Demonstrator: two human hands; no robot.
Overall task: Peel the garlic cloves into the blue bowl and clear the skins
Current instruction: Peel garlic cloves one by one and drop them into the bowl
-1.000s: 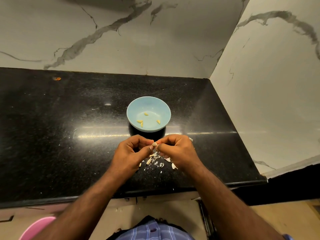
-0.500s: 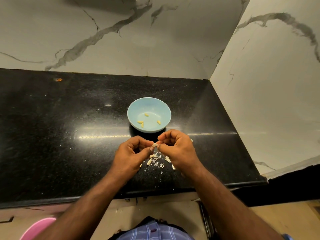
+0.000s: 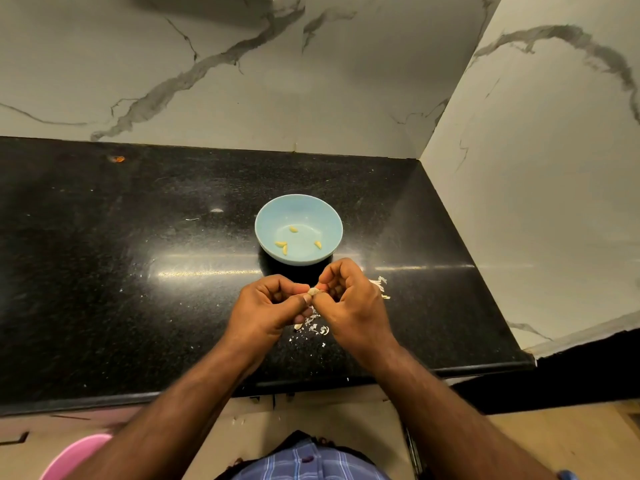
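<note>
A: Clearly, both hands meet over the black counter (image 3: 104, 271), just in front of the blue bowl (image 3: 268, 216). Why so close to it?

B: Presumably so each finished clove drops a short way. Four peeled cloves (image 3: 281, 243) already lie in the bowl's bottom.

A: And the grip?

B: Left hand (image 3: 268, 308): thumb and curled fingers pinch one end of the garlic clove (image 3: 313, 291). Right hand (image 3: 353, 303): fingertips pinch the other end, fingers curled tight, apparently picking at the skin. The clove sits between the two hands, above the counter, not in the bowl.

A: The white flakes?

B: Skins (image 3: 313, 325), scattered on the counter directly beneath the hands, with a few more (image 3: 379, 284) to the right of the right hand. They seem to fall where the peeling happens; clearing is, I judge, not yet begun.

A: Is the clove bare?

B: Too small to tell.
</note>
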